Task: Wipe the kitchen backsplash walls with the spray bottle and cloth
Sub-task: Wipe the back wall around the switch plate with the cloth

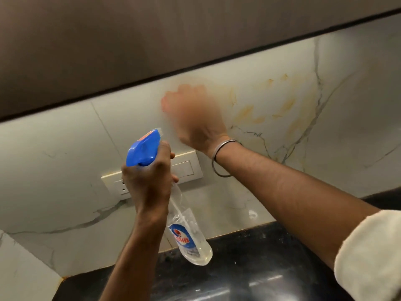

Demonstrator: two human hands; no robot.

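Note:
My left hand (147, 183) grips the neck of a clear spray bottle (191, 242) with a blue trigger head (143, 148). The nozzle points up at the marble-look backsplash (271, 101), and the bottle's base hangs toward the lower right. My right hand (195, 118) is motion-blurred against the backsplash just under the cabinet. A pinkish-orange cloth (168, 99) shows at its fingers, mostly hidden by the hand. A metal bangle (217, 159) sits on that wrist. The right hand is above and to the right of the bottle's head.
A dark brown upper cabinet (152, 40) overhangs the wall. A white switch and socket plate (186, 168) is on the backsplash behind my left hand. The black stone countertop (260, 268) runs below. Yellowish veins or stains (282, 109) mark the tile at right.

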